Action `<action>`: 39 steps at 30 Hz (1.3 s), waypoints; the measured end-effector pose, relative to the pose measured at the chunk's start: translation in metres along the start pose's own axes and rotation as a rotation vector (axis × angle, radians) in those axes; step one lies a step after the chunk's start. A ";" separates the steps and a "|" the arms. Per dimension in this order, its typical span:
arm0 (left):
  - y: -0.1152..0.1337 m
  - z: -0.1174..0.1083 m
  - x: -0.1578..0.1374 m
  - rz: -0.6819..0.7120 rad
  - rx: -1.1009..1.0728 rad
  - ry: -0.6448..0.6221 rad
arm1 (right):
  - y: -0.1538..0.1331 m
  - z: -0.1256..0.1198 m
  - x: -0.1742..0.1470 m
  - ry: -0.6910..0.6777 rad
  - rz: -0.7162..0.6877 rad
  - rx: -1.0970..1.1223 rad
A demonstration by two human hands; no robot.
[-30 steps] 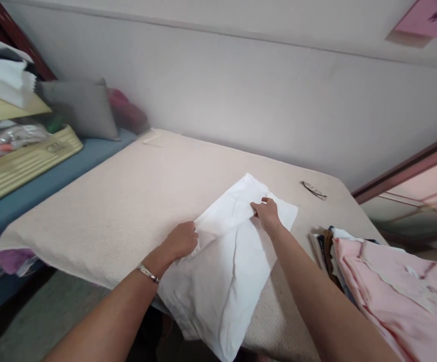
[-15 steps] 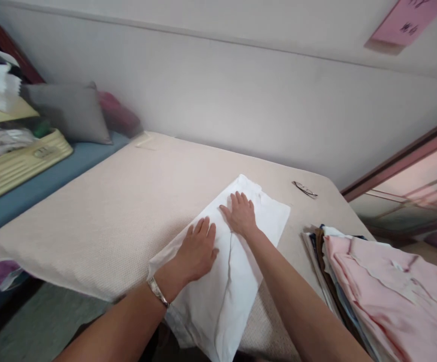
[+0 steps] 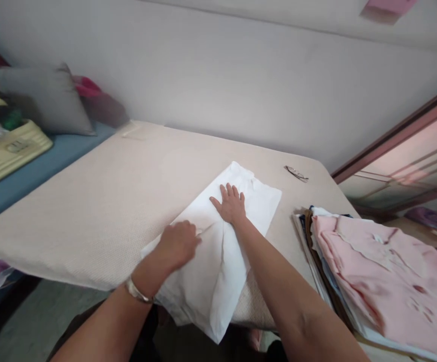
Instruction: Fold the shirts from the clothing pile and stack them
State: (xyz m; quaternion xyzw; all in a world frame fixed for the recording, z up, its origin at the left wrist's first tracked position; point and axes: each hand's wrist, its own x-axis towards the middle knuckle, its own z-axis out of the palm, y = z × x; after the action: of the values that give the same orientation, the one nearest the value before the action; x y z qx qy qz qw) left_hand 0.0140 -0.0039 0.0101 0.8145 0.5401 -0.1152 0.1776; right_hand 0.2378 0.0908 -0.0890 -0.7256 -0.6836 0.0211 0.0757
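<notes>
A folded white garment [image 3: 203, 281] lies slantwise over the front part of the table, its near end hanging past the edge. My right hand [image 3: 232, 203] rests flat on its upper part, fingers spread. On its left side is my left hand [image 3: 179, 244], with a silver bracelet at the wrist. Its fingers are curled and closed on the cloth, and a taut crease runs from them toward my right hand. The fingertips of the left hand are partly hidden and a little blurred. Whether the garment is a shirt I cannot tell.
A pile of folded clothes, a pink garment [image 3: 388, 266] on top, sits at the right. Eyeglasses [image 3: 296, 174] lie near the table's back right. The table [image 3: 101, 211] has a cream cover. At left are a grey cushion [image 3: 48, 100] and a yellow basket [image 3: 18, 151].
My left hand has gone from lying flat with fingers spread to curled on the garment, drawing a crease in it. My right hand stays flat on the cloth. The view has shifted slightly.
</notes>
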 end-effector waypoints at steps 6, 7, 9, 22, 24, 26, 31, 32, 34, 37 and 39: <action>-0.064 -0.021 0.010 -0.200 -0.055 -0.102 | 0.001 0.001 0.003 -0.013 -0.009 0.057; -0.069 -0.021 0.011 -0.180 -0.074 -0.159 | 0.000 -0.002 0.004 -0.018 -0.006 0.069; -0.072 -0.022 0.012 -0.124 -0.112 -0.232 | 0.000 -0.011 0.004 -0.051 0.013 0.115; -0.090 -0.023 0.015 -0.106 -0.240 -0.309 | 0.001 -0.075 -0.253 -0.151 -0.706 0.339; -0.091 -0.022 0.014 -0.105 -0.244 -0.309 | -0.012 -0.062 -0.272 -0.152 -0.779 0.223; -0.091 -0.022 0.014 -0.087 -0.243 -0.320 | -0.023 -0.049 -0.278 -0.126 -0.786 0.132; -0.097 -0.020 0.017 -0.064 -0.288 -0.387 | -0.032 -0.029 -0.273 -0.048 -0.866 0.136; -0.098 -0.020 0.017 -0.076 -0.316 -0.403 | -0.032 -0.027 -0.272 -0.047 -0.874 0.160; -0.100 -0.020 0.017 -0.109 -0.368 -0.430 | -0.032 -0.027 -0.271 -0.053 -0.856 0.214; -0.101 -0.022 0.016 -0.138 -0.386 -0.413 | -0.032 -0.034 -0.269 -0.076 -0.797 0.328; -0.101 -0.024 0.014 -0.137 -0.367 -0.384 | -0.030 -0.045 -0.263 -0.126 -0.755 0.449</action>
State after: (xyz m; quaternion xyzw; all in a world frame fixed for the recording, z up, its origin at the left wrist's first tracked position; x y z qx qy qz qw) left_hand -0.0731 0.0538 0.0101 0.6935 0.5623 -0.1796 0.4131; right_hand 0.1967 -0.1734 -0.0596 -0.3881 -0.8824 0.1841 0.1921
